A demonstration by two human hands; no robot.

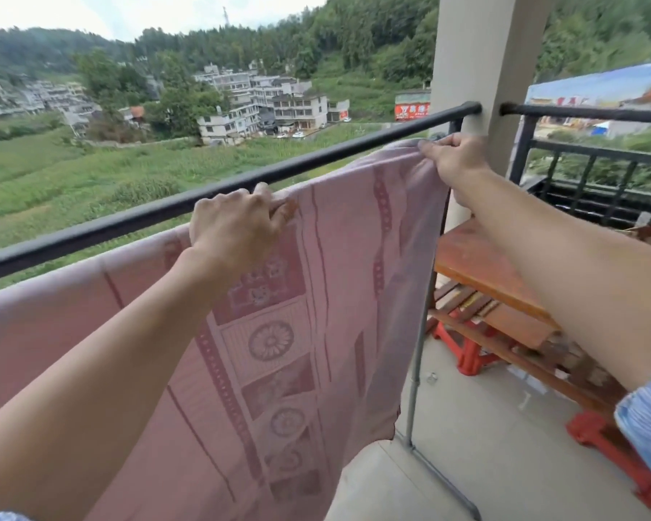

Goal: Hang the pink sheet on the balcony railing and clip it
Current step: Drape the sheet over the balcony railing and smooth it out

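Two bare forearms reach forward from the bottom of the view, and both hands hold the top edge of the pink sheet (pixel 286 351). It hangs down on the near side, just under the black balcony railing (pixel 128 220). The left hand (pixel 237 223) has curled fingers that pinch the edge at about its middle. The right hand (pixel 453 159) pinches the corner close to the pillar (pixel 478 50). Whether the cloth lies over the railing I cannot tell; its edge seems just below the bar, and a thin grey pole (pixel 416 370) stands at its right side. I judge the step in hand is the hanging. Next the edge must be lifted over the bar and pulled flat, both hands together, before any clipping. No clip shows, and no basket or box that could hold clips. Farther right stands a wooden bench (pixel 478 265); beyond are fields and houses.
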